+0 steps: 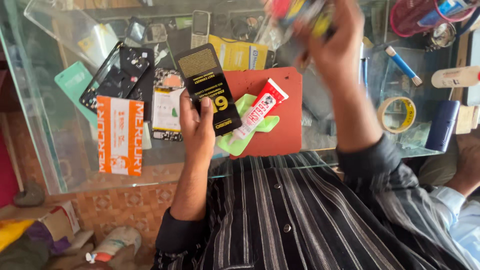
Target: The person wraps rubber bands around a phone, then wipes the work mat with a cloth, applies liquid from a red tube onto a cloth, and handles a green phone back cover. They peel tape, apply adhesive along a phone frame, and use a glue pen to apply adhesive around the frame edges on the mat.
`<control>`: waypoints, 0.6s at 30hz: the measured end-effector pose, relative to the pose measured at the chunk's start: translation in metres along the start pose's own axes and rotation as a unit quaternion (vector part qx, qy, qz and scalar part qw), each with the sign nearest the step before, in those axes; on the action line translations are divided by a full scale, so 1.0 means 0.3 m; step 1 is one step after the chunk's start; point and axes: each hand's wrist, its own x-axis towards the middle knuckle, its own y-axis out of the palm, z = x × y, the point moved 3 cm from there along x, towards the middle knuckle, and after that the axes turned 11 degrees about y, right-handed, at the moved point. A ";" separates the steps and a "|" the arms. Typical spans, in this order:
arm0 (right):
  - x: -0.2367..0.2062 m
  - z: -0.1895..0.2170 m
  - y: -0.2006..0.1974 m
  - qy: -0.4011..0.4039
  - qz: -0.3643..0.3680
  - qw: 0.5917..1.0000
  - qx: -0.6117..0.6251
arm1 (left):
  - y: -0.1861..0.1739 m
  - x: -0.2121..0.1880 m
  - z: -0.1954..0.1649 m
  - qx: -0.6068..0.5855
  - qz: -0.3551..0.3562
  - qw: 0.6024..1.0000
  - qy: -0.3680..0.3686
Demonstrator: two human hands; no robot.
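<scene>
While the head camera looks straight down over a glass bench (pixel 45 150), the left hand (pixel 196 125) holds a flat black package (pixel 209 87) with gold print, thumb on its face and the other fingers closed behind its lower edge. The package is tilted, its top leaning to the left, and it sits just above the bench, partly over a red mat (pixel 280 115).

The right hand (pixel 332 47) is raised higher and farther from the body, at the top of the view. Its fingers are curled around a blurred bundle of colourful items (pixel 300 11); what they are cannot be told.

On the red mat lies a green plastic piece (pixel 250 131), and across it a white and red tube (pixel 260 107), nozzle pointing toward the person. Left of the black package rest an opened phone back (pixel 167 107) and a dark phone frame (pixel 116 77). An orange and white packet (pixel 120 135) lies nearer the bench's front edge, with a teal case (pixel 72 82) beyond it. A yellow packet (pixel 240 54) and a small keypad phone (pixel 201 27) lie farther back.

To the right sit a roll of tape (pixel 396 114), a blue pen-like tool (pixel 403 65), a dark blue cylinder (pixel 442 125) and a red mesh basket (pixel 415 17). Another person's arm in a light sleeve (pixel 460 205) shows at the right edge.
</scene>
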 end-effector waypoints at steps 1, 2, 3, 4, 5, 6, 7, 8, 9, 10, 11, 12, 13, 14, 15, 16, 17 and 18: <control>-0.061 0.078 0.002 -0.044 -0.014 0.996 0.072 | 0.001 -0.017 0.010 -0.017 0.001 1.000 -0.004; -0.133 0.134 0.029 0.075 0.065 0.982 0.161 | 0.005 -0.034 0.021 -0.034 0.000 0.999 -0.010; -0.208 0.176 0.083 0.269 0.145 0.913 0.270 | 0.008 -0.049 0.028 -0.049 -0.001 0.999 -0.013; -0.292 0.213 0.126 0.444 0.226 0.789 0.360 | 0.012 -0.058 0.033 -0.023 -0.009 0.999 -0.024; -0.323 0.259 0.125 0.332 0.238 0.864 0.293 | 0.015 -0.068 0.034 0.002 -0.017 0.999 -0.035; -0.349 0.299 0.129 0.211 0.246 0.920 0.221 | 0.006 -0.082 0.031 0.028 -0.026 0.998 -0.046; -0.371 0.303 0.127 0.191 0.262 0.921 0.215 | -0.015 -0.093 0.015 0.050 -0.015 0.997 -0.054; -0.382 0.294 0.117 0.171 0.278 0.922 0.209 | -0.051 -0.106 -0.015 0.072 -0.006 0.995 -0.062; -0.391 0.283 0.104 0.151 0.295 0.921 0.203 | -0.099 -0.126 -0.048 0.094 0.004 0.993 -0.073; -0.392 0.266 0.083 0.136 0.283 0.926 0.210 | -0.162 -0.166 -0.098 0.051 0.067 0.992 -0.095; -0.390 0.248 0.063 0.120 0.271 0.930 0.219 | -0.238 -0.227 -0.157 0.008 0.131 0.985 -0.114; -0.389 0.234 0.044 0.105 0.258 0.933 0.228 | -0.329 -0.345 -0.218 0.019 0.061 0.972 -0.228; -0.393 0.215 0.036 0.147 0.271 0.918 0.251 | -0.400 -0.396 -0.260 -0.012 0.215 0.952 -0.217; -0.401 0.199 0.031 0.190 0.283 0.900 0.273 | -0.464 -0.459 -0.290 -0.041 0.366 0.908 -0.200; -0.406 0.184 0.032 0.232 0.293 0.880 0.293 | -0.520 -0.550 -0.284 -0.023 0.298 0.906 -0.299; -0.411 0.176 0.036 0.231 0.301 0.878 0.291 | -0.559 -0.630 -0.264 -0.006 0.228 0.891 -0.394; -0.419 0.168 0.040 0.233 0.308 0.876 0.287 | -0.591 -0.667 -0.236 0.102 0.200 0.895 -0.385; -0.428 0.158 0.045 0.236 0.315 0.875 0.282 | -0.612 -0.691 -0.215 0.209 0.171 0.888 -0.373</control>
